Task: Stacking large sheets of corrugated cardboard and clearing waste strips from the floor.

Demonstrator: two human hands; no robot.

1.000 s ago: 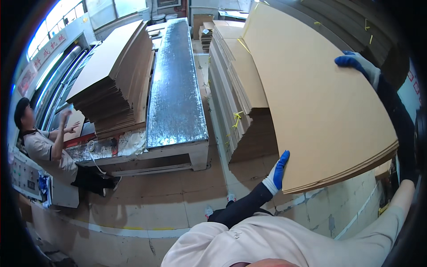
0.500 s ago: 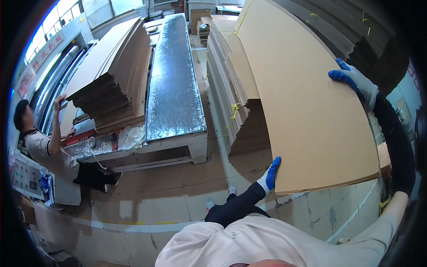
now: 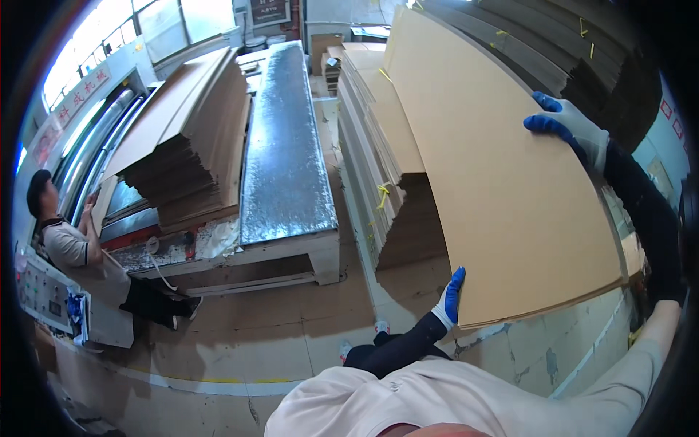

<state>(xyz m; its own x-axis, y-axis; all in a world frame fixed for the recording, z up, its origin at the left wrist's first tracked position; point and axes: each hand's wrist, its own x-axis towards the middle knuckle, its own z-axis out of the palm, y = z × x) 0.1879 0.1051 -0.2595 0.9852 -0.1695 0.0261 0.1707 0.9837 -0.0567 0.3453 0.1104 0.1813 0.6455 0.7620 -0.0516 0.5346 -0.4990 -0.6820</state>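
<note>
A large, flat stack of tan cardboard sheets (image 3: 510, 204) slants across the right half of the view, its near edge showing a few layers. My left hand (image 3: 451, 298), in a white glove with blue-coated fingers, is closed on the near left corner. On the far right edge, my right hand (image 3: 575, 131) in a matching glove grips the sheets, blue fingers lying over the top face. The undersides of both hands' grips are hidden beneath the cardboard. Just left of these sheets stands a tall pile of cardboard (image 3: 378, 138) tied with yellow string.
More dark cardboard bundles (image 3: 604, 87) stand at the far right. Across the aisle, a metal-topped table (image 3: 287, 160) carries another tall cardboard stack (image 3: 193, 153). A co-worker (image 3: 69, 240) stands at the roller machine (image 3: 109, 131) on the left, beside a control panel (image 3: 47, 295).
My view has shifted slightly, and my hands keep their holds on the sheets. The co-worker has lowered one hand from the stack's corner, bringing both hands close together.
</note>
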